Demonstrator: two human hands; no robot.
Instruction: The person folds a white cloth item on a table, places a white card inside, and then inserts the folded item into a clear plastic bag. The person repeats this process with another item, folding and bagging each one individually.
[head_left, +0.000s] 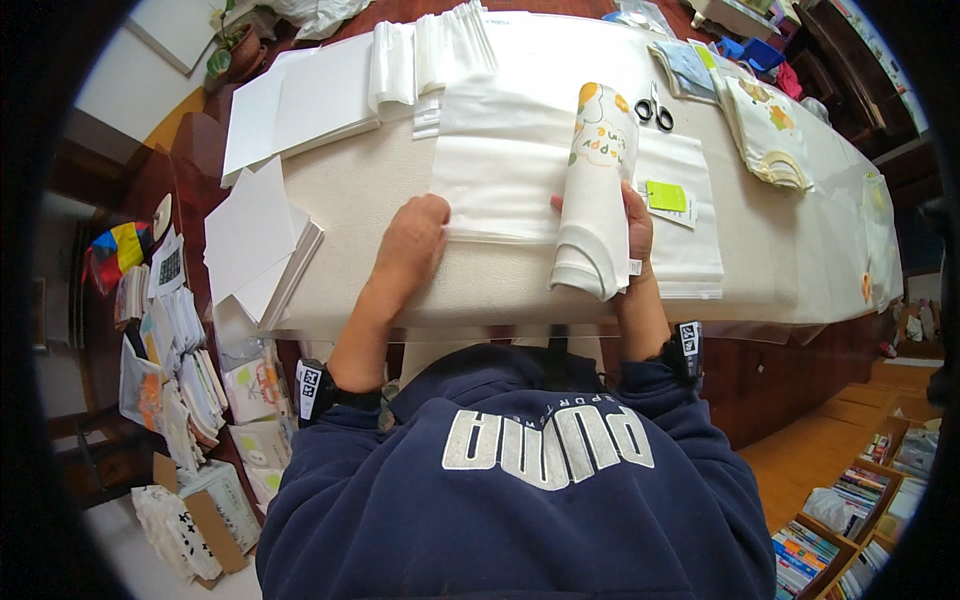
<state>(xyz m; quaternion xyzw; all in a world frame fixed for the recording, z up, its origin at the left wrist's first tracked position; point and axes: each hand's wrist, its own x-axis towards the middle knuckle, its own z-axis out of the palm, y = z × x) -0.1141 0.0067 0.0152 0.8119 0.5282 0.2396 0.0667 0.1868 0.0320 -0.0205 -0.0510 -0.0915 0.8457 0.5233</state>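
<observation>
My right hand (637, 229) holds a folded white garment (596, 191) with a ribbed neckline and an orange and green print. A lime-green hang tag (666, 196) and a white label card lie beside it, to the right. My left hand (416, 236) is curled at the near left corner of a flat translucent plastic bag (495, 187) and grips its edge; the fingertips are partly hidden. Another flat plastic bag (686, 259) lies under the tag, right of the garment. Scissors with black handles (654, 112) rest beyond my right hand.
White boards or sheets (262, 232) are stacked at the left, with more (322, 97) behind. Folded plastic bags (454, 49) lie at the far side. Folded baby garments (772, 135) lie at the right. Packaged items (251, 390) and papers stand below the table's left edge.
</observation>
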